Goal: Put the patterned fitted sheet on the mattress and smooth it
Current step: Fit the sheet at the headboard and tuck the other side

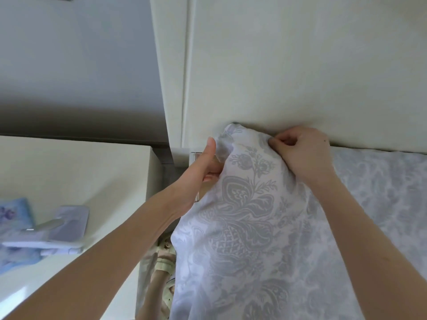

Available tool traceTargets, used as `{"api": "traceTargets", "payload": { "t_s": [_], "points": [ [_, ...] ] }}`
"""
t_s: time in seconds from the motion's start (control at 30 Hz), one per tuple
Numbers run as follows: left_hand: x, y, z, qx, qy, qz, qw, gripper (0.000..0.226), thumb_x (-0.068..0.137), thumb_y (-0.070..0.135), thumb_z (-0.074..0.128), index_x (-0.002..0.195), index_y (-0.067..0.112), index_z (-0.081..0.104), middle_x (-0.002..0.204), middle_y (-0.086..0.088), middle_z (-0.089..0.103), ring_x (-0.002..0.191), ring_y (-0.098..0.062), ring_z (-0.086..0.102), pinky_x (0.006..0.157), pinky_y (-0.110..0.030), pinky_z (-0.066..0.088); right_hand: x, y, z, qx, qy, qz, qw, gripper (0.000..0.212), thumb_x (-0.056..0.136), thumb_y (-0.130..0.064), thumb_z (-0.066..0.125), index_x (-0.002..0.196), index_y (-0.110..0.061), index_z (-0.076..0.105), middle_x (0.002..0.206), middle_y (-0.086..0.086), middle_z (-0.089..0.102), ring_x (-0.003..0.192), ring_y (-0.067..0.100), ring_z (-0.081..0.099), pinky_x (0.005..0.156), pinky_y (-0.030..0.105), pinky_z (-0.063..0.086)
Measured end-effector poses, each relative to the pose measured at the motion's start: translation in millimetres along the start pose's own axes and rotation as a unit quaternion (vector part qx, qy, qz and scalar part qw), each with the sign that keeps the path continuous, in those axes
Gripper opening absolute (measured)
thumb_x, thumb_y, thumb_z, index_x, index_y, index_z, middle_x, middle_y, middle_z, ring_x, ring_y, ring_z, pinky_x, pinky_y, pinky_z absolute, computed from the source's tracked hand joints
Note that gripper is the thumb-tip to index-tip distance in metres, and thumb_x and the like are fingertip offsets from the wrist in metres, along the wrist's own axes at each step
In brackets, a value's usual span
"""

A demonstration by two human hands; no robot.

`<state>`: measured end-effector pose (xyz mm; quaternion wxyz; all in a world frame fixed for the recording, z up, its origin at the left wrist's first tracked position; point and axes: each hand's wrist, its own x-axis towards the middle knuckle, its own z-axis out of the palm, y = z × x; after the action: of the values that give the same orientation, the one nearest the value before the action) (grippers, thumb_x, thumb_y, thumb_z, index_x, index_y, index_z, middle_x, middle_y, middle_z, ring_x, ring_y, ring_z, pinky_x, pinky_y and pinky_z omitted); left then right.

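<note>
The patterned fitted sheet [249, 218], white with a grey floral print, is bunched over the mattress's top left corner, right under the cream headboard [300, 65]. My left hand [203, 167] grips the sheet's edge at the corner's left side, thumb up, fingers tucked under the cloth. My right hand [302, 153] pinches a fold of the sheet against the headboard at the corner's top. To the right, the mattress [379, 181] shows a pale grey mottled surface. The corner itself is hidden under the cloth.
A white bedside table [76, 172] stands close on the left, with blue-and-lilac items [57, 229] lying on it. A narrow gap separates it from the bed, where my sandalled foot [164, 264] shows. A grey wall [76, 65] rises behind.
</note>
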<state>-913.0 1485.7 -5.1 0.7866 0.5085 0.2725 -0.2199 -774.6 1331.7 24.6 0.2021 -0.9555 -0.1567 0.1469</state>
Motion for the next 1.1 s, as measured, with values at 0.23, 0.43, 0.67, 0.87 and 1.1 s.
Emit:
{"api": "traceTargets", "payload": {
  "t_s": [0.23,0.43,0.67,0.87,1.1],
  "points": [
    [-8.0,9.9,3.0,-0.016,-0.015,0.015,1.0,0.082,0.085,0.069,0.01,0.069,0.023,0.076,0.097,0.006,0.073,0.091,-0.006,0.061,0.109,-0.031,0.031,-12.0,-7.7,-37.9,0.346,-0.253,0.184,0.884,0.046,0.096,-0.054,0.027,0.104,-0.025,0.062,0.109,0.007,0.071,0.096,0.012,0.068,0.085,0.026,0.05],
    [-14.5,12.4,11.4,-0.014,-0.018,0.042,0.999,0.078,0.079,0.078,0.018,0.069,0.024,0.074,0.105,-0.008,0.071,0.106,-0.016,0.059,0.113,-0.039,0.028,-20.3,-38.0,-42.2,0.147,-0.431,0.09,0.886,0.065,0.091,-0.063,0.027,0.109,-0.019,0.073,0.121,0.008,0.066,0.117,0.017,0.054,0.108,0.03,0.03],
    [-20.8,10.6,17.4,-0.013,-0.013,0.051,0.999,0.077,0.082,0.069,0.014,0.101,0.024,0.073,0.103,0.003,0.072,0.113,-0.014,0.057,0.11,-0.031,0.03,-19.7,-57.7,-36.1,0.121,-0.418,0.101,0.895,0.071,0.09,-0.068,0.017,0.098,-0.029,0.075,0.104,-0.005,0.073,0.103,0.012,0.065,0.106,0.037,0.038],
    [-40.7,2.4,7.5,-0.093,0.032,0.071,0.993,0.07,0.091,0.063,0.013,0.104,0.019,0.066,0.117,-0.01,0.067,0.113,-0.025,0.06,0.104,-0.036,0.034,-21.6,-61.0,-37.7,0.095,-0.409,0.129,0.899,0.07,0.082,-0.077,0.018,0.089,-0.039,0.076,0.1,-0.011,0.073,0.1,0.009,0.065,0.103,0.036,0.041],
    [-26.4,15.5,32.8,0.037,-0.021,0.094,0.995,0.061,0.083,0.077,0.01,0.114,0.054,0.057,0.128,0.018,0.058,0.123,-0.001,0.049,0.112,-0.039,0.03,-20.8,-55.3,-37.5,0.121,-0.38,0.168,0.901,0.081,0.063,-0.093,0.028,0.107,-0.04,0.069,0.125,-0.012,0.06,0.118,0.01,0.054,0.112,0.035,0.03]
  ]
}}
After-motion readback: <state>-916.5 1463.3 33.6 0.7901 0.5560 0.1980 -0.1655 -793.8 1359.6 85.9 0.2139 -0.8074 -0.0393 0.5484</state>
